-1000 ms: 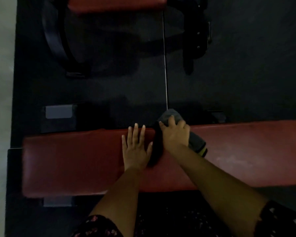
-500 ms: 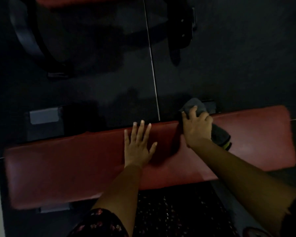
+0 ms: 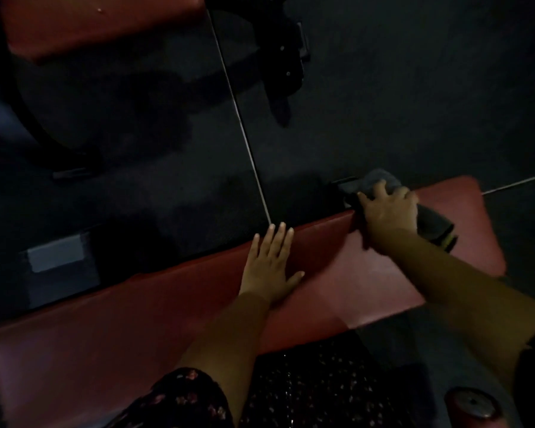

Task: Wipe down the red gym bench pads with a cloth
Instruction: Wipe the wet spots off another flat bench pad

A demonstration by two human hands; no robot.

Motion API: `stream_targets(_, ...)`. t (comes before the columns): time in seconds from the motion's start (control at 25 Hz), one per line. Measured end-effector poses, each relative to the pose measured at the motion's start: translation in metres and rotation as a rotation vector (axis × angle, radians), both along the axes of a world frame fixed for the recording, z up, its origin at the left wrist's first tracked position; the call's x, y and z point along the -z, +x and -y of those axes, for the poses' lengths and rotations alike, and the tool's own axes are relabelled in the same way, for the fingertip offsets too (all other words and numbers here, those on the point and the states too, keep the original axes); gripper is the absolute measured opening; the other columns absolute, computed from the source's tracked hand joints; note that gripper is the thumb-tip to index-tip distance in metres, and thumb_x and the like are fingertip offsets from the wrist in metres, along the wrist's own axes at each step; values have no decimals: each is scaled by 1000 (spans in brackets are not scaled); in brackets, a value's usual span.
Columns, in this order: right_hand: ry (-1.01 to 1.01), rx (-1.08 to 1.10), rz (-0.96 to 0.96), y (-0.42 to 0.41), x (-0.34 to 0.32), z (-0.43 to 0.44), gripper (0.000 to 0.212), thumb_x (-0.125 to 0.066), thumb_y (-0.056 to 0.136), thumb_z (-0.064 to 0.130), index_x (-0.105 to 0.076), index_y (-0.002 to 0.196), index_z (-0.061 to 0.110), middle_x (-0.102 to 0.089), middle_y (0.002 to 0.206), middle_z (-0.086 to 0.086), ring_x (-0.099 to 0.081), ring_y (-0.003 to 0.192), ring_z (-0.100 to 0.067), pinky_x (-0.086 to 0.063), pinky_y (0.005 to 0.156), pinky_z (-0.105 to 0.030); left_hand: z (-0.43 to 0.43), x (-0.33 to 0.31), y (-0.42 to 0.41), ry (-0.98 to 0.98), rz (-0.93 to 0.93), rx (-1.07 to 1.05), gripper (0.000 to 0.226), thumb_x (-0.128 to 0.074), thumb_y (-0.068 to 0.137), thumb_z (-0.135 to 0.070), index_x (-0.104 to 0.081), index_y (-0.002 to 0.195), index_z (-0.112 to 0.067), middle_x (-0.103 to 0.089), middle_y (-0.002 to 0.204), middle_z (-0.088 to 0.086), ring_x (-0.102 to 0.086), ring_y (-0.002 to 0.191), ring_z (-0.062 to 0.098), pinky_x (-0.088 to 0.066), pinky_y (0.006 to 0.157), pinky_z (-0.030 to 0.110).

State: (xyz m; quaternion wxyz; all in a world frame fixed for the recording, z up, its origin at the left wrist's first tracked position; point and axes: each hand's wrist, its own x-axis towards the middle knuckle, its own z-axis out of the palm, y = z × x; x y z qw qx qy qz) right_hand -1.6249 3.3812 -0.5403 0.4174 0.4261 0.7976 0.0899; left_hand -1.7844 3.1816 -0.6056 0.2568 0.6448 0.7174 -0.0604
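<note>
A long red bench pad [image 3: 112,329] runs from the lower left to the right across the view. My left hand [image 3: 271,267] lies flat on its middle with the fingers straight. A dark grey cloth [image 3: 434,225] with a yellow edge sits at the pad's far edge near the right end. My right hand [image 3: 388,211] presses on the cloth, its fingers curled over the cloth and the pad's far edge. Part of the cloth is hidden under that hand.
A second red pad [image 3: 84,23] on a black frame [image 3: 283,57] stands at the top. Dark floor lies between the two benches, with a pale seam line [image 3: 241,118]. A grey plate [image 3: 56,254] lies at the left. A round red object [image 3: 473,406] sits at the bottom right.
My right hand has slid the cloth rightward along the pad's far edge, away from my left hand. The left hand has stayed flat on the pad. The view has shifted.
</note>
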Motion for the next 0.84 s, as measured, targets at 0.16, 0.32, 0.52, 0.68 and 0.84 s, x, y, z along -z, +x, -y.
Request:
stream_targets(0.16, 20, 81, -46, -41, 13, 48, 48, -24, 103, 15, -22, 150, 6, -17, 152, -28, -45, 115, -51, -45, 85, -48, 0, 8, 7, 68, -4, -30, 89, -36, 81, -65, -22, 152, -13, -30, 157, 12, -19, 146, 28, -11, 116, 52)
stream_targets(0.32, -195, -229, -291, -6, -1, 36, 57, -31, 101, 18, -13, 153, 34, -8, 159, -17, -37, 125, -46, -38, 92, -46, -9, 1, 23, 49, 8, -181, 83, -37, 83, -60, -37, 148, -8, -39, 152, 15, -32, 143, 33, -17, 116, 55)
stream_targets(0.52, 8, -120, -264, 58, 4, -6, 55, -32, 100, 19, -21, 152, 36, -20, 157, -16, -45, 115, -46, -41, 85, -44, -27, -3, 66, 36, -34, -270, 87, -27, 86, -62, -21, 154, -8, -22, 160, 10, -12, 149, 31, 2, 118, 53)
stream_targets(0.68, 31, 120, -124, 14, 15, 7, 52, -26, 103, 15, -15, 154, 11, -14, 152, -29, -45, 114, -51, -46, 82, -46, -45, -3, 84, -13, -54, -389, 89, -13, 83, -63, -9, 156, -13, -9, 164, 5, 3, 151, 27, 8, 115, 55)
stream_targets(0.84, -202, -245, -323, 56, 0, -17, 53, -28, 103, 24, -13, 154, 33, -7, 159, -17, -35, 128, -46, -39, 95, -48, -67, -9, 110, -31, -2, -598, 80, -23, 91, -59, -6, 156, -15, -4, 164, 5, 8, 150, 26, 8, 115, 61)
